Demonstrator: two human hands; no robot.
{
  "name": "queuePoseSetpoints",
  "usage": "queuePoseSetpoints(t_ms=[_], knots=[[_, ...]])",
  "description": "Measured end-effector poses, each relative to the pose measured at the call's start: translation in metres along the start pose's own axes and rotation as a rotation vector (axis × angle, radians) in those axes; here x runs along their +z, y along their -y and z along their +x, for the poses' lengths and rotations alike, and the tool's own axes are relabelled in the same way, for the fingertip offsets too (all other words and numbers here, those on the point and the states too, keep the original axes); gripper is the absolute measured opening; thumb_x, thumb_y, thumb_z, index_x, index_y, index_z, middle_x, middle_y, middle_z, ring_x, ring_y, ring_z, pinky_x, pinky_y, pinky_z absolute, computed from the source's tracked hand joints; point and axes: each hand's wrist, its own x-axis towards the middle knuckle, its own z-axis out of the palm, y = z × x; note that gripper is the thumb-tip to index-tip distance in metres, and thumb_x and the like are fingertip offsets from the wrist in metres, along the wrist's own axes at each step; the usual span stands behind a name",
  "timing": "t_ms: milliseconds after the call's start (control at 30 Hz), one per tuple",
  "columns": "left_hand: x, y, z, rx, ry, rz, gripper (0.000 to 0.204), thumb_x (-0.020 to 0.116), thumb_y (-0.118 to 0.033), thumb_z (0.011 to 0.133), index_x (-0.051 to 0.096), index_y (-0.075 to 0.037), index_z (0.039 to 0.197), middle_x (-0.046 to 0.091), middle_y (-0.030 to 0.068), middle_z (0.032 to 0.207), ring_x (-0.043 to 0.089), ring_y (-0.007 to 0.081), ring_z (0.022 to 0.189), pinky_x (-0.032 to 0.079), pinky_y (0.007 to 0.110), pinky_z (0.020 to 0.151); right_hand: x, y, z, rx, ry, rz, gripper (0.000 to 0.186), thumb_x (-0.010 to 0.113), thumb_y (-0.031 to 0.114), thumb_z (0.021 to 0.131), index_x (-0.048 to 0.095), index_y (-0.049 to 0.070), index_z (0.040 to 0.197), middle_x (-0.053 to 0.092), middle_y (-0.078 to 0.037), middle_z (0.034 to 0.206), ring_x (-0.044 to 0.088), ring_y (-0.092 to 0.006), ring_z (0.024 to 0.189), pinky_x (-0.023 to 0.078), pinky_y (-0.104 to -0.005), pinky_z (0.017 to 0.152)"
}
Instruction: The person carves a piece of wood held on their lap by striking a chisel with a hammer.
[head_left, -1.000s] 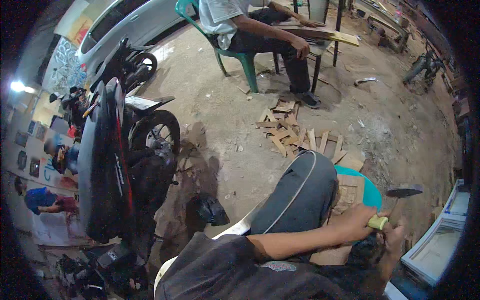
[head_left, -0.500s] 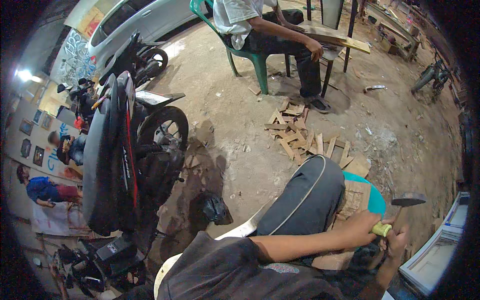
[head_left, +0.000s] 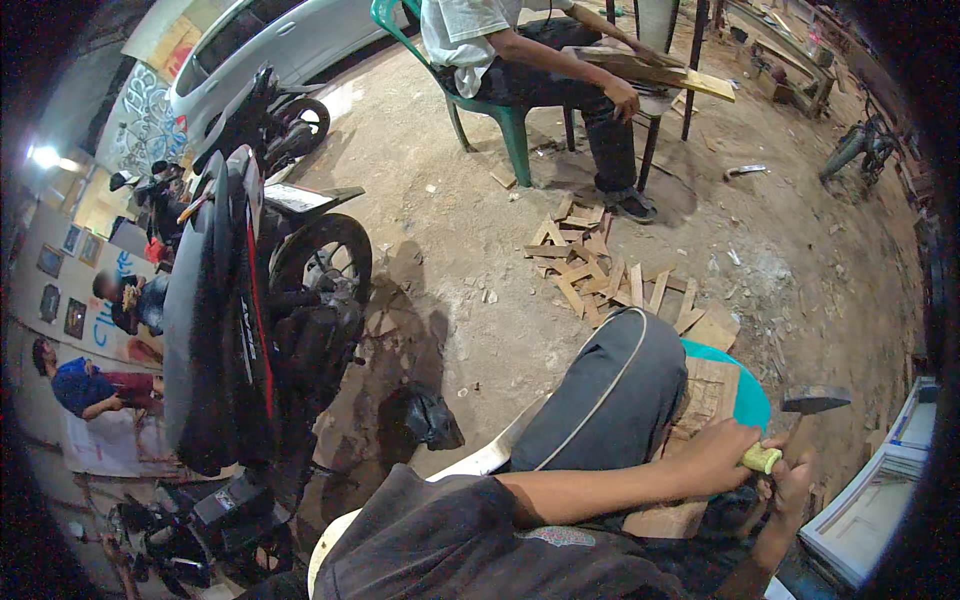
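My left hand [head_left: 715, 455] is closed round a chisel [head_left: 762, 459] with a yellow-green handle, whose flared butt end shows and whose blade is hidden by the hand. Close beside it, my right hand [head_left: 794, 487] grips the wooden handle of a hammer [head_left: 816, 400], its dark head standing above the fist. Under my left hand lies a brown wooden board [head_left: 712, 388] with a carved surface, across my lap. A teal rounded surface [head_left: 752, 400] shows behind the board. My right fingers are partly blurred.
A pile of wood offcuts [head_left: 590, 265] lies beyond my knee. Further off, a person [head_left: 540, 80] sits on a green chair [head_left: 512, 135] with planks [head_left: 650, 70]. A motorcycle [head_left: 240, 320] stands at left, near a black plastic bag [head_left: 432, 418]. White-framed panels [head_left: 870, 500] lean at right.
Both hands keep their grips, and the hammer stays almost in place with its head slightly turned. The seated person's farther arm has moved forward over the planks. The view has shifted slightly.
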Motion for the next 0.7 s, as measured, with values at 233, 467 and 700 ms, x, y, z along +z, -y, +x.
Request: queuePoseSetpoints(t_ms=[233,467,700], knots=[[-0.001,-0.001,-0.001,0.008,-0.013,-0.042,0.028,0.062,-0.016,0.075,0.052,-0.002,0.096,0.059,0.0189,0.094,0.054,0.0392,0.096,0.041,0.049,0.083,-0.002,-0.006,0.001,0.055,0.017,0.057,0.058,0.076,0.048,0.075,0.054,-0.001,0.098,0.058,-0.008,0.068,0.044,-0.0096,0.035,0.034,-0.0222,0.03],[0.0,-0.001,-0.003,0.03,-0.073,-0.063,0.026,0.063,-0.015,0.074,0.052,-0.002,0.094,0.059,0.02,0.091,0.054,0.0411,0.092,0.042,0.051,0.08,0.002,-0.001,0.002,0.066,0.038,0.105,0.057,0.074,0.047,0.077,0.053,-0.001,0.098,0.056,-0.008,0.065,0.043,-0.0092,0.034,0.034,-0.0225,0.03],[0.004,0.001,-0.003,0.051,-0.103,-0.067,0.027,0.064,-0.011,0.071,0.054,-0.002,0.094,0.059,0.0198,0.091,0.054,0.0415,0.092,0.042,0.05,0.079,-0.005,-0.007,0.005,0.036,0.103,0.096,0.061,0.076,0.048,0.075,0.05,-0.001,0.101,0.059,-0.01,0.073,0.043,-0.0092,0.034,0.035,-0.0225,0.03]])
